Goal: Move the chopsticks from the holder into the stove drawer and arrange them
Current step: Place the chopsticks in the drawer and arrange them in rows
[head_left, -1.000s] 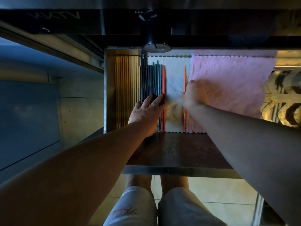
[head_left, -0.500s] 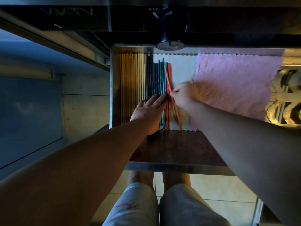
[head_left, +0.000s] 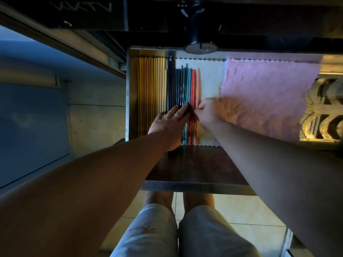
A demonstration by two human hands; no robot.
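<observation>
The open stove drawer (head_left: 196, 186) holds chopsticks laid in parallel rows: several pale wooden chopsticks (head_left: 151, 86) at the left, then dark chopsticks (head_left: 171, 84), blue-green chopsticks (head_left: 186, 84) and red chopsticks (head_left: 193, 86). A single orange chopstick (head_left: 197, 84) lies at the right edge of the row. My left hand (head_left: 169, 123) rests flat on the dark and blue-green chopsticks with its fingers spread. My right hand (head_left: 209, 113) pinches the orange chopstick near its middle. The holder is not in view.
A white mat (head_left: 211, 78) and a pink cloth (head_left: 267, 97) line the drawer's floor. A black stove knob (head_left: 200, 34) juts out above the drawer. My legs stand on the tiled floor (head_left: 241, 210) below. A metal rack (head_left: 323, 115) stands at the right.
My right hand brought the orange chopstick from beside the pink cloth leftward; it lay slanted across the red ones half a second ago and is now straight beside them. My left hand stayed flat.
</observation>
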